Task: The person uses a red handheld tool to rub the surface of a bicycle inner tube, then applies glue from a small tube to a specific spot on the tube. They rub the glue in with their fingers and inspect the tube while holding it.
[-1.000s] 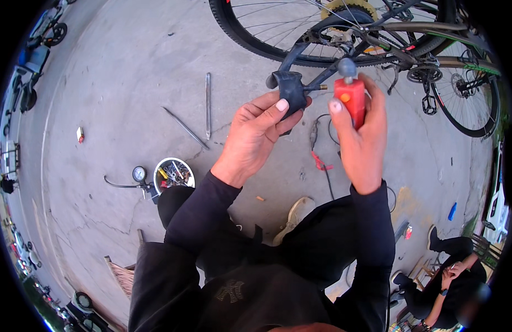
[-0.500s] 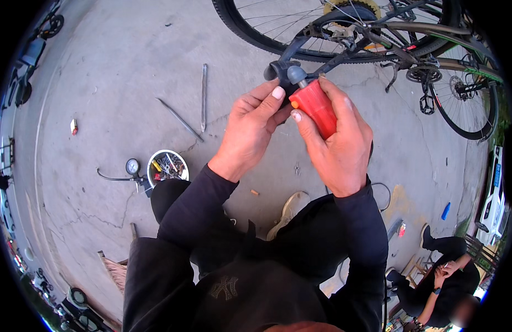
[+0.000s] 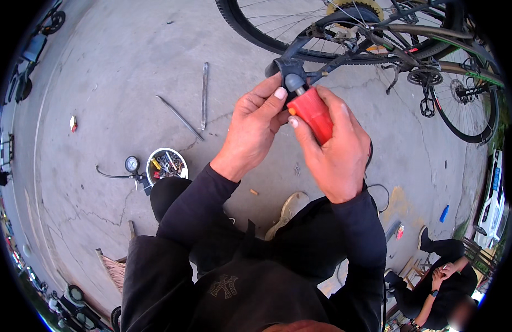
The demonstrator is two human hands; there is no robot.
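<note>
My left hand (image 3: pixel 249 122) pinches a black rubber inner tube (image 3: pixel 291 65) between thumb and fingers. A short brass-coloured valve stem seems to stick out at the tube's right side. My right hand (image 3: pixel 342 152) is wrapped round a red handheld power tool (image 3: pixel 311 114) with an orange button and a grey rounded tip (image 3: pixel 293 83). That tip lies over the rubber and looks to be against it, though exact contact is hard to tell. Just beyond both hands lies a bicycle (image 3: pixel 372 39) with its rear wheel at the top.
Two metal levers (image 3: pixel 204 97) lie on the concrete, left of my hands. Near my left knee stands a white tub (image 3: pixel 167 150) of small parts, beside a pressure gauge (image 3: pixel 132 164) with a hose. Another person (image 3: pixel 450 282) sits at the lower right, near a blue bottle (image 3: pixel 444 213).
The red tool's grey tip has shifted slightly down and left over the rubber, and my right hand has moved a little with it. My left hand keeps its hold.
</note>
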